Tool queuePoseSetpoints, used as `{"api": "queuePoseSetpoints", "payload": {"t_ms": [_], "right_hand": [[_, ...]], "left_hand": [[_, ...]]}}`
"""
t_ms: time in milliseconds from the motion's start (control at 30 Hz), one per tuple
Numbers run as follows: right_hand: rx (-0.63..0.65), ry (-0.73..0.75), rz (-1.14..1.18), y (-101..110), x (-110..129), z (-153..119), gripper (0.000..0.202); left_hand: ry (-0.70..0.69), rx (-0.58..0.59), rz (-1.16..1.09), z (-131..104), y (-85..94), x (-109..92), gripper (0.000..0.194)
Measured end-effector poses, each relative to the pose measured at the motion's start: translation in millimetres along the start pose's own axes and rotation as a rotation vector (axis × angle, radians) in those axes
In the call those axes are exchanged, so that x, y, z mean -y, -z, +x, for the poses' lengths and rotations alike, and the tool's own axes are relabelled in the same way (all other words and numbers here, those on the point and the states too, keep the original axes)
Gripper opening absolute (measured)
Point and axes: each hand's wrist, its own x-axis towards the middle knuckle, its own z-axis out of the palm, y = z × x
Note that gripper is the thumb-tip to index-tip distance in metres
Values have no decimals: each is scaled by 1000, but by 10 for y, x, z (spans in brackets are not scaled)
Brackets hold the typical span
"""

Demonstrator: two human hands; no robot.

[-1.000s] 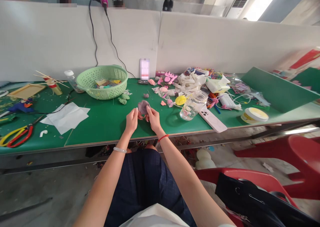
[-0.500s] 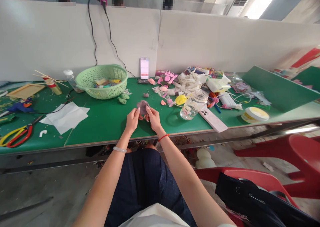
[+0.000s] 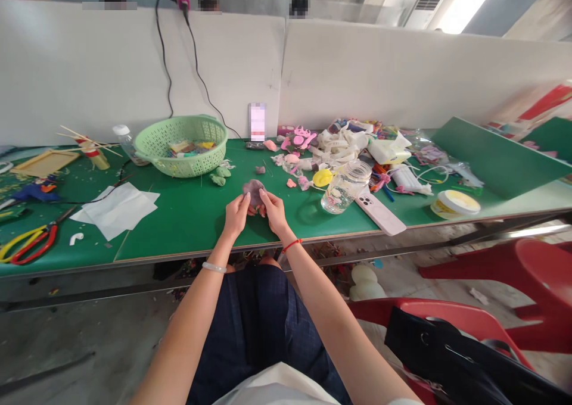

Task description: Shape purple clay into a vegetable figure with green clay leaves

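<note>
Between my two hands is a flattened, greyish-purple piece of modelling clay (image 3: pixel 253 192), thin and roundish with an uneven edge. My left hand (image 3: pixel 236 213) pinches its left side, thumb on the near face. On the other side my right hand (image 3: pixel 273 210) grips it the same way, fingers curled behind. Just beyond it on the green table (image 3: pixel 179 214) lies a small lump of similar purple clay (image 3: pixel 260 170). Green clay lumps (image 3: pixel 218 175) sit to the left of that, and a small coral-pink piece (image 3: pixel 291 183) to the right.
A green basket (image 3: pixel 181 165) stands back left, with white paper (image 3: pixel 120 208) and pliers (image 3: pixel 33 244) nearer. To the right are a clear jar (image 3: pixel 344 187), a phone (image 3: pixel 382 212), a round tub (image 3: pixel 456 204) and a heap of wrappers (image 3: pixel 342 143). A phone (image 3: pixel 257 122) leans against the partition.
The purple clay piece has shifted very slightly to the left between my fingers. Both hands keep their pinch, and the things on the table stay where they were.
</note>
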Motion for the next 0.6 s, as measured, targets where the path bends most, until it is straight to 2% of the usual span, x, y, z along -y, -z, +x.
{"api": "queuePoseSetpoints", "payload": {"t_ms": [100, 200, 600], "right_hand": [[-44, -1, 38, 3, -10, 11, 64], [-35, -8, 35, 0, -10, 15, 65], [-24, -22, 44, 9, -2, 16, 69]], "left_hand": [[4, 61, 8, -4, -10, -24, 61], [-9, 115, -6, -1, -11, -34, 61], [-12, 127, -51, 10, 0, -38, 62]]}}
